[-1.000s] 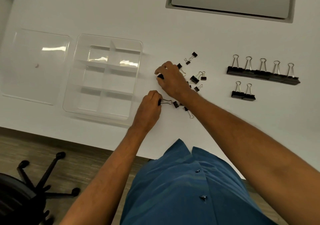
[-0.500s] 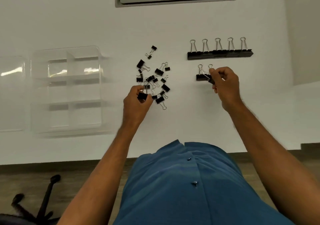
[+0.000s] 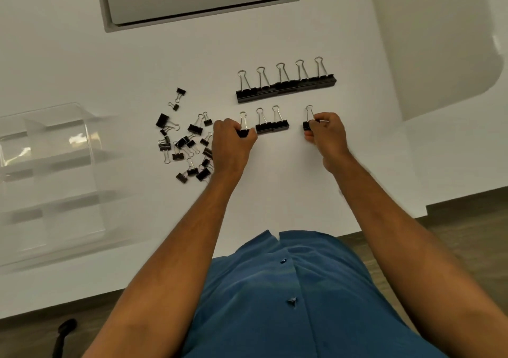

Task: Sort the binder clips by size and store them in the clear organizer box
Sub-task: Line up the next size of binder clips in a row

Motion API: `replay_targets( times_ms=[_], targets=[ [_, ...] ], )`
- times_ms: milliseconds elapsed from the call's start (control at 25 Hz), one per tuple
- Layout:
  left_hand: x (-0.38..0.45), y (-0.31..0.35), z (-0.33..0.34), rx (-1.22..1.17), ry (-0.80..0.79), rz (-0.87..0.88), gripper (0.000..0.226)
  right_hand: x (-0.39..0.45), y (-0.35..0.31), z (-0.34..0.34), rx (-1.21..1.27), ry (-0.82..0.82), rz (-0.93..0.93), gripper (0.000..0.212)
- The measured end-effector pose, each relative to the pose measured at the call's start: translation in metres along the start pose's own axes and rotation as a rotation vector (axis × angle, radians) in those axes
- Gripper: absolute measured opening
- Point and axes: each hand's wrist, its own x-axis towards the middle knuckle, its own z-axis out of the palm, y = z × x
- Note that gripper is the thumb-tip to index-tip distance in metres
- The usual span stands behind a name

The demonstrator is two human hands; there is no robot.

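While both hands work at the middle row, the pair of medium clips point(image 3: 272, 128) lying there side by side is the landmark for everything. The left hand point(image 3: 233, 143) is just left of the pair and its curled fingers pinch one medium clip point(image 3: 243, 132), almost touching the pair. The right hand point(image 3: 327, 134) is to the right of the pair, with a clear gap, and it pinches another medium clip point(image 3: 308, 125). Both clips point their wire handles away from the person, as the pair does. I judge that the right clip must slide left, along the row. Behind the pair lies the row of large clips point(image 3: 286, 89). Left of it is the loose pile of small clips point(image 3: 187, 143), and farther left the clear organizer box point(image 3: 55, 170), blurred.
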Motion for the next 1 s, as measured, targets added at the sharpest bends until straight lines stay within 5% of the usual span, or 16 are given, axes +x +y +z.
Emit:
replay_targets(
  times_ms=[280,480,1000],
  targets=[
    [0.015,0.003,0.016,0.243,0.010,-0.014,0.048,0.012,0.000,0.008,-0.266,0.007,-0.169,0.028],
    [0.010,-0.016,0.014,0.202,-0.053,0.265,0.056,0.014,0.015,-0.008,-0.755,-0.036,-0.745,0.046],
    [0.023,-0.016,0.024,0.162,-0.099,0.303,0.030,0.040,0.011,-0.006,-0.789,-0.292,-0.776,0.036]
  ],
)
